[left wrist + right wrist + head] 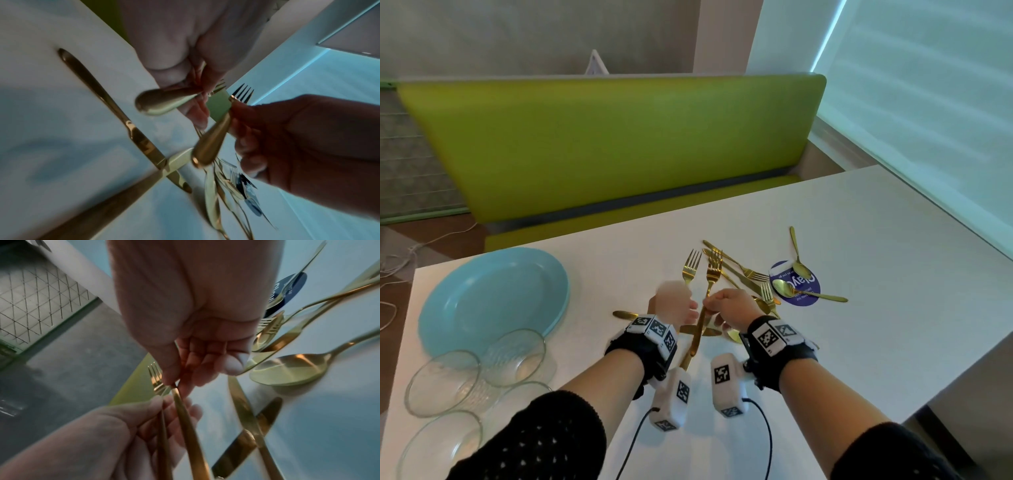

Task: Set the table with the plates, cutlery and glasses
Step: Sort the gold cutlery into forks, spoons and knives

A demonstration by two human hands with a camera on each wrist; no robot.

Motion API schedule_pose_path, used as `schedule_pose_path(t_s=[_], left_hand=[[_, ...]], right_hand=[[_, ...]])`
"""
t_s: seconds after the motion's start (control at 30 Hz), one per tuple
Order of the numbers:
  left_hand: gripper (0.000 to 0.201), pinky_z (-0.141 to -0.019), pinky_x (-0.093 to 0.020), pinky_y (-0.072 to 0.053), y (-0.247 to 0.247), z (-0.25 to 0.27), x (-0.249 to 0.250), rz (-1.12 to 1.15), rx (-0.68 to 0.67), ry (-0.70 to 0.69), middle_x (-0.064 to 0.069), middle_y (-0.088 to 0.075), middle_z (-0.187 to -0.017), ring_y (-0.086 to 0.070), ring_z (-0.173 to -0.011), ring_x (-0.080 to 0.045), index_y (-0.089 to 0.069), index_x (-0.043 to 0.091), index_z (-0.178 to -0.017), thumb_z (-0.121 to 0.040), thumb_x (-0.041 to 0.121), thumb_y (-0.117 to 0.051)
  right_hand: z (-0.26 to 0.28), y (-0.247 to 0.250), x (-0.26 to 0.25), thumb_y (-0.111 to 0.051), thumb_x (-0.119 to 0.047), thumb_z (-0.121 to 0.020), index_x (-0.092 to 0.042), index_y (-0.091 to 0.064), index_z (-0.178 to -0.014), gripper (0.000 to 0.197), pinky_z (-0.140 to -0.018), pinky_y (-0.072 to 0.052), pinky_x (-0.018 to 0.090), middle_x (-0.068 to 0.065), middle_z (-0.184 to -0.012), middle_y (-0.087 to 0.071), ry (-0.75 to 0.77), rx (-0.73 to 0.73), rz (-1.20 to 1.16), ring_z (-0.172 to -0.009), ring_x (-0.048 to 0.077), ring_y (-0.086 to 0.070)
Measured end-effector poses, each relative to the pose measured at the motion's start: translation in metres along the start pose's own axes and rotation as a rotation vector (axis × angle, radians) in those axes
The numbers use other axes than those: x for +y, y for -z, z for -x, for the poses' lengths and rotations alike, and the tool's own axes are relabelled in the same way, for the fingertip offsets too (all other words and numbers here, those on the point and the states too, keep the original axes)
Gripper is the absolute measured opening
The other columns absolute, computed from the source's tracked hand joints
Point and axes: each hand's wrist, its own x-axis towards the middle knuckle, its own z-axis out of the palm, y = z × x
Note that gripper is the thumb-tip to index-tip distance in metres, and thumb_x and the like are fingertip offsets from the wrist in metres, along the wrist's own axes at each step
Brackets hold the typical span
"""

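Observation:
Both hands are raised side by side over the white table (859,240), each with a gold fork. My left hand (685,308) grips the left fork (691,265) by its handle (164,104), tines pointing away. The right hand (709,303) pinches the neck of the second fork (714,267), and its long handle (189,426) slants back toward me. Just right of the hands lies more gold cutlery: forks (767,291), knives (726,265) and spoons (786,287). Stacked blue plates (493,298) sit at the left, with clear glass bowls (515,356) in front of them.
Two crossed knives (123,116) lie on the table under the hands. A round purple coaster (806,296) sits beneath the spoons. A green bench (619,144) runs along the table's far side. The table's right edge (962,387) is close by.

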Motion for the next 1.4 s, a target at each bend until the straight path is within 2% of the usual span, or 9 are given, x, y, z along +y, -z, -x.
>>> schedule_pose_path(t_s=[0.07,0.2,0.3,0.5,0.63,0.83,1.1,1.2,1.4], left_hand=[[0.031,-0.059,-0.026,-0.053,-0.003,0.001,0.002,-0.037,0.011,-0.023,-0.011,-0.066,-0.095,-0.062,-0.069,-0.018,-0.059,-0.001,-0.115,-0.096,0.019,-0.045],[0.029,-0.09,-0.032,-0.048,-0.011,0.002,0.002,-0.115,0.014,-0.074,-0.011,-0.066,-0.11,-0.061,-0.103,-0.027,-0.064,0.008,-0.107,-0.096,0.027,-0.044],[0.029,-0.091,-0.032,-0.044,-0.015,0.002,0.004,-0.134,0.003,-0.08,-0.01,-0.065,-0.112,-0.059,-0.107,-0.025,-0.064,0.009,-0.108,-0.096,0.026,-0.044],[0.024,-0.069,-0.023,-0.044,-0.022,0.0,0.004,-0.109,0.022,-0.075,-0.007,-0.064,-0.102,-0.056,-0.084,-0.018,-0.062,0.01,-0.104,-0.096,0.024,-0.044],[0.019,-0.036,-0.017,-0.042,-0.026,0.0,0.001,-0.041,-0.03,-0.058,-0.007,-0.058,-0.087,-0.054,-0.057,-0.015,-0.054,0.015,-0.089,-0.097,0.024,-0.039],[0.025,-0.037,-0.017,-0.03,-0.039,-0.001,-0.001,0.001,-0.077,-0.026,-0.003,-0.052,-0.068,-0.044,-0.043,-0.017,-0.05,0.023,-0.082,-0.099,0.03,-0.033],[0.035,-0.084,-0.031,-0.043,-0.038,-0.007,0.01,-0.268,0.029,-0.047,-0.014,-0.064,-0.116,-0.058,-0.108,-0.03,-0.058,0.008,-0.114,-0.099,0.022,-0.03],[0.036,-0.092,-0.032,-0.041,-0.033,-0.011,0.012,-0.284,0.067,-0.025,-0.015,-0.062,-0.12,-0.055,-0.113,-0.029,-0.057,0.005,-0.116,-0.1,0.02,-0.028],[0.034,-0.092,-0.036,-0.047,-0.033,-0.021,0.006,-0.19,0.146,0.032,-0.015,-0.061,-0.123,-0.057,-0.114,-0.031,-0.055,0.003,-0.119,-0.1,0.018,-0.031]], right_hand=[[-0.002,0.0,-0.004,-0.058,-0.019,-0.092,-0.016,-0.058,-0.072,0.021,-0.045,-0.041,0.018,0.001,-0.072,-0.067,0.031,-0.018,-0.022,-0.05,0.009,-0.052],[-0.005,-0.001,-0.004,-0.057,-0.02,-0.093,-0.016,-0.056,-0.073,0.021,-0.044,-0.04,0.016,-0.003,-0.056,-0.063,0.047,-0.048,-0.043,-0.044,0.004,-0.058],[-0.007,0.0,0.0,-0.058,-0.019,-0.093,-0.017,-0.056,-0.073,0.02,-0.043,-0.04,0.015,-0.005,-0.057,-0.063,0.042,-0.027,-0.046,-0.044,0.003,-0.06],[-0.005,0.001,0.004,-0.058,-0.014,-0.092,-0.015,-0.056,-0.072,0.02,-0.041,-0.04,0.014,-0.004,-0.055,-0.062,0.011,-0.048,-0.081,-0.04,0.001,-0.06],[-0.005,0.003,0.006,-0.06,-0.012,-0.091,-0.012,-0.057,-0.071,0.02,-0.038,-0.04,0.015,-0.003,-0.053,-0.06,-0.001,-0.047,-0.119,-0.032,0.001,-0.05],[-0.005,0.008,0.012,-0.057,-0.014,-0.093,-0.014,-0.057,-0.072,0.021,-0.034,-0.036,0.014,0.001,-0.059,-0.063,-0.029,-0.055,-0.138,-0.03,0.003,-0.051],[-0.018,0.055,0.037,-0.061,-0.031,-0.088,-0.018,-0.061,-0.074,0.019,-0.061,-0.05,0.024,0.001,-0.083,-0.068,-0.115,0.146,0.268,-0.071,0.016,-0.061],[-0.025,0.079,0.057,-0.053,-0.028,-0.091,-0.012,-0.068,-0.102,0.024,-0.085,-0.048,0.028,0.007,-0.11,-0.068,-0.263,0.273,0.633,-0.103,0.022,-0.063],[-0.037,0.088,0.08,-0.056,-0.023,-0.088,-0.011,-0.052,-0.08,0.015,-0.043,-0.028,0.022,0.004,-0.079,-0.054,-0.361,0.298,0.684,-0.07,0.019,-0.05]])
